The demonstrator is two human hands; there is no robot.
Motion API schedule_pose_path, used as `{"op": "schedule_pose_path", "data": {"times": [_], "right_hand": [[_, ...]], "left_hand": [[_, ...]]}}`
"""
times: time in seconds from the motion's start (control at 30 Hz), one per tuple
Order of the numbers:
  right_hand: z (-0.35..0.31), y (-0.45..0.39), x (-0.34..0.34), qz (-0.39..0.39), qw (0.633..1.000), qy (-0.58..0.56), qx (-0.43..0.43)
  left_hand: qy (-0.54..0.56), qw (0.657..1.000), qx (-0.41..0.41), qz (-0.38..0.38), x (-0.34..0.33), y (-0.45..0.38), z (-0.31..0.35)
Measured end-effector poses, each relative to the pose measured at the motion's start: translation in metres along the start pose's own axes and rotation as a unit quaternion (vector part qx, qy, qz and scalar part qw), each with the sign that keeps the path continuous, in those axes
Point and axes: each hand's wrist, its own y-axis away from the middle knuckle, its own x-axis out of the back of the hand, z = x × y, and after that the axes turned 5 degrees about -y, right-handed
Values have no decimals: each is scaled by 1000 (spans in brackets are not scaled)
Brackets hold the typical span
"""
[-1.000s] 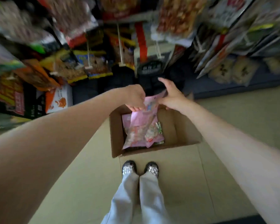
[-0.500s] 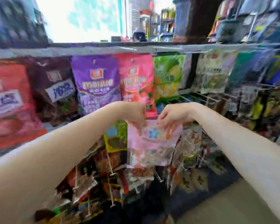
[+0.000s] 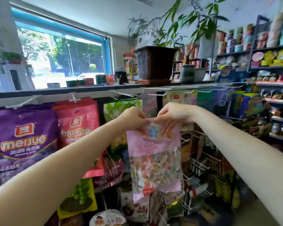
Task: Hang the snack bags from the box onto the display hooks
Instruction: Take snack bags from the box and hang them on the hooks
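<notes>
Head view: only view given.
Snack bag: the pink snack bag [image 3: 153, 160] hangs upright in front of the rack, below the white display hooks [image 3: 123, 94].
Left hand: the left hand [image 3: 132, 119] pinches the bag's top edge at its left corner.
Right hand: the right hand [image 3: 171, 115] pinches the top edge just beside it, fingers curled over the blue star.
Neighbours: purple bag [image 3: 23, 141] and red bag [image 3: 78, 124] hang well to the left.

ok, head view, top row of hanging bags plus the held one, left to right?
purple Meijue bag → pink Meijue bag → green bag → pink star bag gripped by both hands, left hand, right hand → dark green bag
</notes>
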Motion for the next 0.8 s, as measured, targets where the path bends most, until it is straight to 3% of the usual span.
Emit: {"op": "schedule_pose_path", "data": {"times": [0.33, 0.5, 0.67, 0.8], "right_hand": [[65, -103, 155, 32, 997, -4, 76], [73, -143, 179, 16, 994, -24, 101], [74, -164, 187, -41, 995, 9, 93], [74, -184, 176, -27, 995, 35, 88]], "left_hand": [[35, 991, 51, 117, -36, -161, 50], [-36, 982, 51, 178, -29, -192, 54], [84, 984, 83, 133, -33, -201, 41], [48, 979, 123, 152, -40, -211, 28]]}}
